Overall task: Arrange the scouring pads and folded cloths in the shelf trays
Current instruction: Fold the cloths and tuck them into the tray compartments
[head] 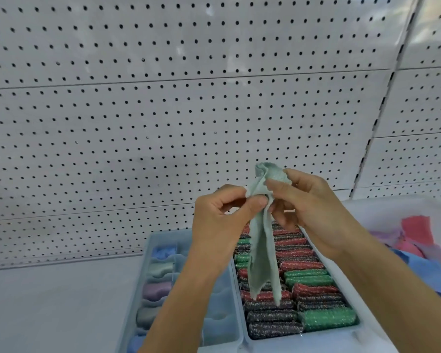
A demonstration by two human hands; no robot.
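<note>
Both hands are raised in front of the pegboard wall point(163, 98), above the trays, sharing one pale green cloth point(262, 240). The left hand point(222, 220) pinches the cloth's upper edge between thumb and curled forefinger, its other fingers folded loosely toward the palm. The right hand point(311, 207) grips the bunched top of the same cloth, forefinger and thumb closed on the crumpled fabric while the lower fingers curl behind it; just how those lower fingers touch the cloth is hidden by the fabric itself. The cloth hangs down from the two hands in a long loose strip, its ragged lower end dangling over the right tray without clearly touching anything. That right tray point(316, 336) is packed with rows of glittery scouring pads point(316, 319) in green, red and dark grey, lying side by side; the back rows are covered by the hands and the hanging cloth. The left tray point(148, 253), translucent blue, holds folded cloths point(154, 290) in blue, pale green, lilac and grey in its left column; its right column is mostly hidden by the left forearm, and its near end is cut off by the bottom edge. At the right edge a white bin point(392, 207) holds a blurred heap of loose pink, lilac and blue cloths point(418, 238), partly cut off.
</note>
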